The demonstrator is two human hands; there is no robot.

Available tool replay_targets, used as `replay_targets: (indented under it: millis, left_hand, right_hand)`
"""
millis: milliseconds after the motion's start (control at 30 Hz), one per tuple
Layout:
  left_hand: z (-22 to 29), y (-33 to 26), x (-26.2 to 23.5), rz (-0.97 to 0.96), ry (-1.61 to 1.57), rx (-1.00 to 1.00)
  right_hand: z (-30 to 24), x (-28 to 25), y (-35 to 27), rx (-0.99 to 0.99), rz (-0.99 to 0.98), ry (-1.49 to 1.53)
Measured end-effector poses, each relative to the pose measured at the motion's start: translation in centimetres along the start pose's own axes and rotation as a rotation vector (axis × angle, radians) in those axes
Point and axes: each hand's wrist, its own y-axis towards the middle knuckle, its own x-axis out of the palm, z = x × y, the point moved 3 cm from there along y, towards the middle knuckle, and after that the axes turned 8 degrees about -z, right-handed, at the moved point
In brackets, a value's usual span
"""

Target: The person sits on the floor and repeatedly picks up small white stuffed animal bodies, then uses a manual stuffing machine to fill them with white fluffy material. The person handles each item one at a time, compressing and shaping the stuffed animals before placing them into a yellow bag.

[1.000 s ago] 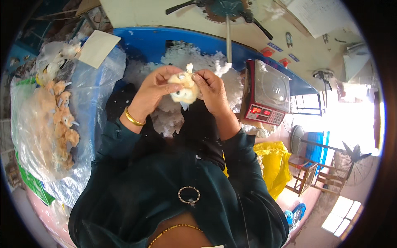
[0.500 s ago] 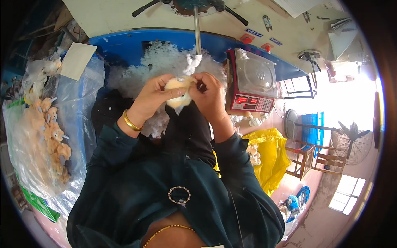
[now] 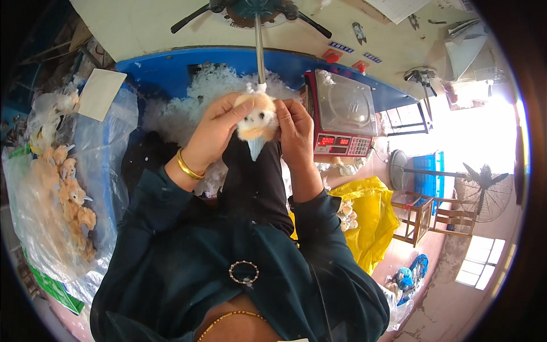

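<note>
Between my two hands is a small plush toy [image 3: 257, 122], tan and white with dark eyes and a pale blue pointed piece hanging below. My left hand [image 3: 219, 122] grips its left side, thumb across the front. On the other side, my right hand [image 3: 294, 128] pinches the toy's right edge. The thin metal nozzle [image 3: 259, 54] of a machine comes down to the toy's top, with white fluff at its tip. Whether the tip is inside the toy is hidden. Loose white stuffing [image 3: 219, 85] lies in the blue trough [image 3: 165, 60] behind my hands.
Right of the trough stands a red digital scale [image 3: 345, 117]. On my left, a clear plastic bag [image 3: 40, 211] holds several tan plush pieces [image 3: 71, 191]. A yellow sack [image 3: 373, 219] with more plush pieces lies at my right, near wooden chairs [image 3: 416, 219] and a fan [image 3: 484, 194].
The plush toy has turned so that its eyes and blue piece show, and its top has come up to the nozzle tip. Both hands still hold it.
</note>
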Motion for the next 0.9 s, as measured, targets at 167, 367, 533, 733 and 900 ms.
replay_targets:
  millis: [167,367,533,733,900]
  left_hand:
    - [-0.3,0.0,-1.0,-0.036,0.093,-0.007]
    - [-0.1,2.0,-1.3,0.069,-0.079,-0.008]
    - [1.3,9.9,-5.5,0.174,0.15,0.081]
    - [2.0,10.7,-5.4,0.245,0.283,0.103]
    - [1.8,4.9,-0.6,0.178,0.555,0.199]
  right_hand:
    - [0.4,0.9,0.4,-0.141,-0.044,-0.184]
    - [0.3,1.0,3.2,-0.093,0.074,0.063]
    - [-0.2,1.2,12.1,-0.21,0.203,-0.015]
    - [0.8,0.8,14.1,-0.228,0.186,0.058]
    - [1.0,0.4,10.4,-0.3,0.164,-0.078]
